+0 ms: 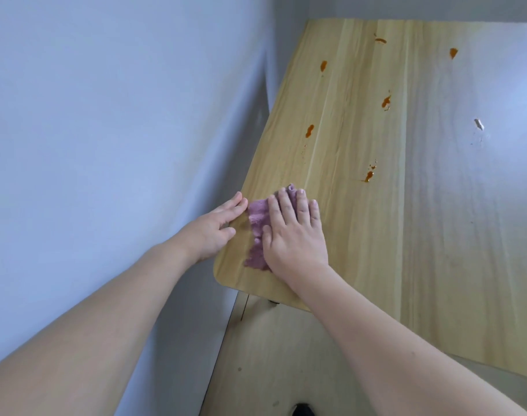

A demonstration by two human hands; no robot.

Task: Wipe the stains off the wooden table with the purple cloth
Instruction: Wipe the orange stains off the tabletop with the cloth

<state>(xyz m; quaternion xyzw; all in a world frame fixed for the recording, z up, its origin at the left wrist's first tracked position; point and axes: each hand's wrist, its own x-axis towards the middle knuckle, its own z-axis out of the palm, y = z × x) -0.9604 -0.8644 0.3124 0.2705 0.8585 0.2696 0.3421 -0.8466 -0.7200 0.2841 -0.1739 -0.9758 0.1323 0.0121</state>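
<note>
A purple cloth (257, 228) lies flat near the front left corner of the wooden table (406, 220). My right hand (295, 235) presses palm-down on the cloth, fingers spread, covering its right half. My left hand (215, 228) rests at the table's left edge, fingertips touching the cloth's left side. Several orange stains dot the tabletop beyond the cloth, the nearest (368, 175) a little to the right of it, others (309, 130) (385, 102) farther back. A white smear (478, 124) shows at the right.
A pale wall (106, 145) runs close along the table's left edge. The floor (271, 355) shows below the table's front edge, with a dark shoe tip (302, 409) at the bottom. Glare covers the table's right part.
</note>
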